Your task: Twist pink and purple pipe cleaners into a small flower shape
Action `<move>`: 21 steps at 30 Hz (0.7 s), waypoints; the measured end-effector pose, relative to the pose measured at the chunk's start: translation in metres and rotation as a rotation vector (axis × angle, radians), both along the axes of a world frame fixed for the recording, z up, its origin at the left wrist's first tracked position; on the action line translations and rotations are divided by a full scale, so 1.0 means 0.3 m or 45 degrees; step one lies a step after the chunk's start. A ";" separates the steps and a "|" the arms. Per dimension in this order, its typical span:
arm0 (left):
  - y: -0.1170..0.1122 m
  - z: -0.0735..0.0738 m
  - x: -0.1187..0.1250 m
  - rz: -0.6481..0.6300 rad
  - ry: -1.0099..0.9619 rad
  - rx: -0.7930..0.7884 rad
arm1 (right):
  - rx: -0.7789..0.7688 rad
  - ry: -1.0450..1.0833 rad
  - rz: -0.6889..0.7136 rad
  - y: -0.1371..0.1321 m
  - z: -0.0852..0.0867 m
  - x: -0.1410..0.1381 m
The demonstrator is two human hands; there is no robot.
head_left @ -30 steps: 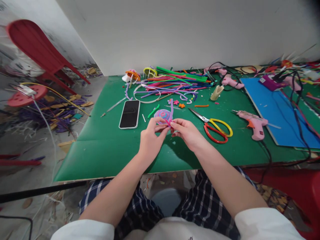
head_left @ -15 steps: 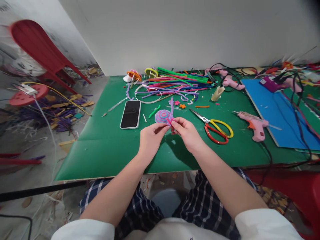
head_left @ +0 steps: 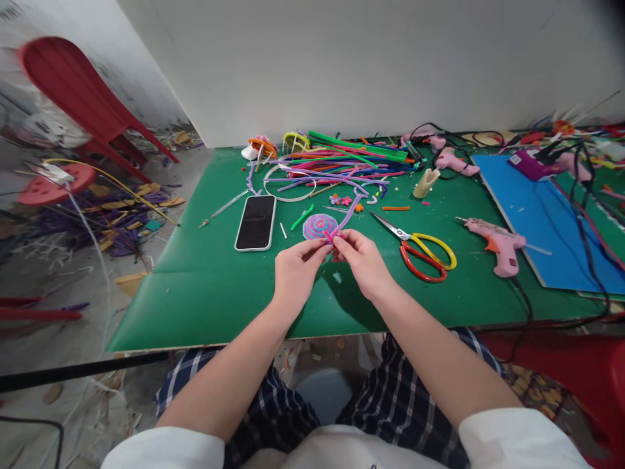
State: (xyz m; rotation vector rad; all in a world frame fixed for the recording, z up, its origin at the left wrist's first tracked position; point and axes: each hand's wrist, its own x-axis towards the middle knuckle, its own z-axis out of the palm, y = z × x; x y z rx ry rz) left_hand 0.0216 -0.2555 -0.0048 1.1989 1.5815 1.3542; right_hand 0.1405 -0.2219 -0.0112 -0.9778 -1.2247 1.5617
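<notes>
Hands meet over the middle of the green-covered counter (head_left: 205, 293), just nearer than the flat purple-and-pink coiled pipe-cleaner disc (head_left: 319, 226): the left hand (head_left: 297, 273) pinches the disc's near edge between thumb and fingertips, and the right hand (head_left: 364, 260) is closed in a pinch on the loose purple pipe-cleaner tail (head_left: 352, 212) where it leaves the disc, right against the left fingertips. The tail runs up and to the right of the disc, away from the person. Left of the disc lies a black smartphone in a white case (head_left: 256, 223), face up, with a short green pipe-cleaner piece (head_left: 301, 217) between the two. Right of the disc, a pair of scissors with one yellow and one red handle loop (head_left: 420, 247) lies flat, blades pointing back toward the disc; further right, a pink hot-glue gun (head_left: 493, 238) rests on its side at the edge of a blue board (head_left: 537, 215). Just beyond the disc sit small flower-shaped pieces (head_left: 346, 200) and a short orange pipe-cleaner piece (head_left: 394, 208). Beyond these, a white hoop (head_left: 288, 182) lies partly under a heap of many-coloured straight pipe cleaners (head_left: 346, 159), and a second pink glue gun (head_left: 452, 161) lies to the heap's right, near the white wall (head_left: 371, 65).
</notes>
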 end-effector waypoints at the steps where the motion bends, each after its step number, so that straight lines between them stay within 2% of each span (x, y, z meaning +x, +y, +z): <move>1: 0.000 0.003 0.001 0.005 -0.004 0.000 | 0.001 -0.003 -0.001 0.000 -0.001 -0.001; 7: -0.001 0.011 0.007 0.057 -0.020 -0.012 | -0.046 0.058 0.005 -0.005 -0.004 -0.010; 11: 0.006 -0.007 0.010 0.025 -0.161 0.017 | -0.067 0.141 -0.077 -0.009 -0.008 -0.018; 15: 0.013 -0.017 0.010 0.005 -0.342 0.077 | -0.063 0.087 -0.144 -0.009 -0.012 -0.019; 17: 0.015 -0.014 0.009 0.009 -0.385 0.081 | 0.010 -0.007 -0.148 -0.006 -0.012 -0.014; 21: 0.015 -0.005 0.008 -0.012 -0.460 0.051 | 0.321 -0.272 -0.205 -0.001 -0.007 -0.005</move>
